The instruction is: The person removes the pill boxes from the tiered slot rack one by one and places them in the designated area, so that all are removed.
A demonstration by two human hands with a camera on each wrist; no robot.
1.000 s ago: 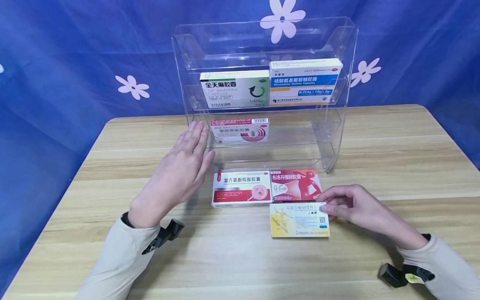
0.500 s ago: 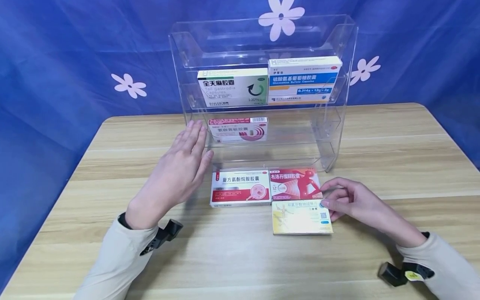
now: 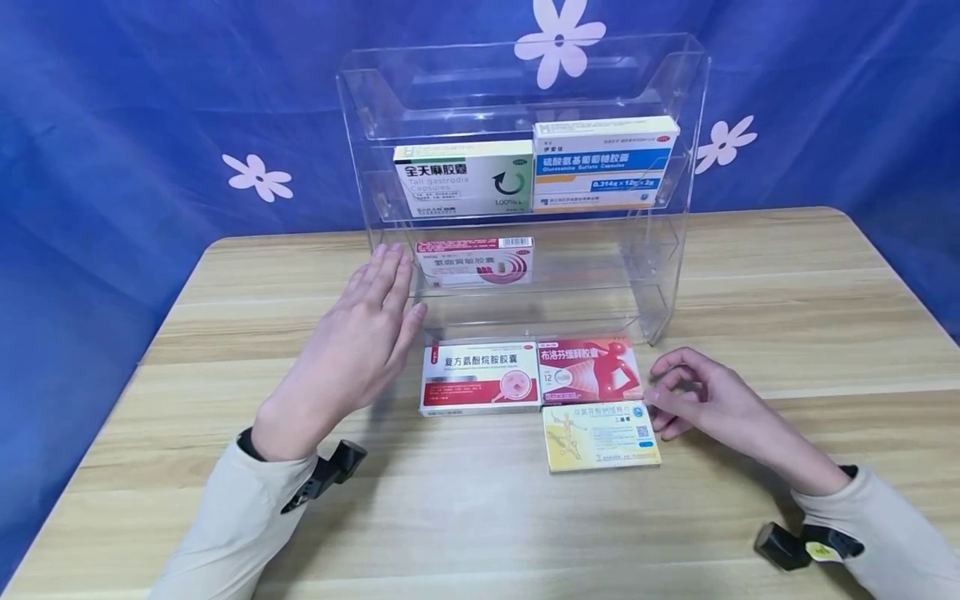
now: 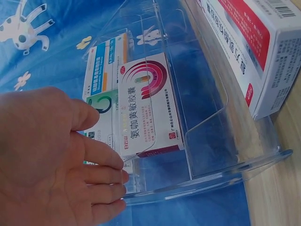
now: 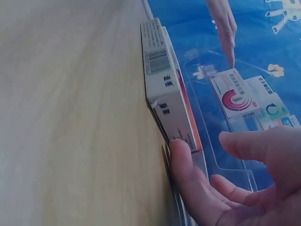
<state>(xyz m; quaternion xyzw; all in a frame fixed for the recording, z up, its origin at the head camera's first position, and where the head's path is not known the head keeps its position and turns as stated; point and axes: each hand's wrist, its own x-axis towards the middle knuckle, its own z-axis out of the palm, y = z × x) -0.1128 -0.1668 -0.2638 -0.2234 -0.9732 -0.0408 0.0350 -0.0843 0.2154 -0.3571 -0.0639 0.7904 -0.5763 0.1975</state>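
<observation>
My left hand (image 3: 351,350) lies with straight fingers along the left side of the clear acrylic rack (image 3: 592,310), holding nothing; the left wrist view shows its palm (image 4: 51,160) next to the rack. My right hand (image 3: 712,404) is at the right edge of the yellow and white medicine box (image 3: 602,437), fingers loosely bent. In the right wrist view the thumb (image 5: 249,146) stands apart from the fingers, with a fingertip (image 5: 181,148) right at a box's edge. Behind the yellow box a red medicine box (image 3: 588,371) and a red and white one (image 3: 480,375) lie side by side.
The rack's upper tier holds a green and white box (image 3: 468,179) and a blue and white box (image 3: 606,167). A pink and white box (image 3: 476,262) sits in the tier below, toward the left. A blue flowered cloth (image 3: 150,117) hangs behind the wooden table (image 3: 780,300).
The yellow box has shifted slightly back, toward the red boxes. My right hand has eased its pinch and moved a little right of the box's corner. The left hand has stayed in place.
</observation>
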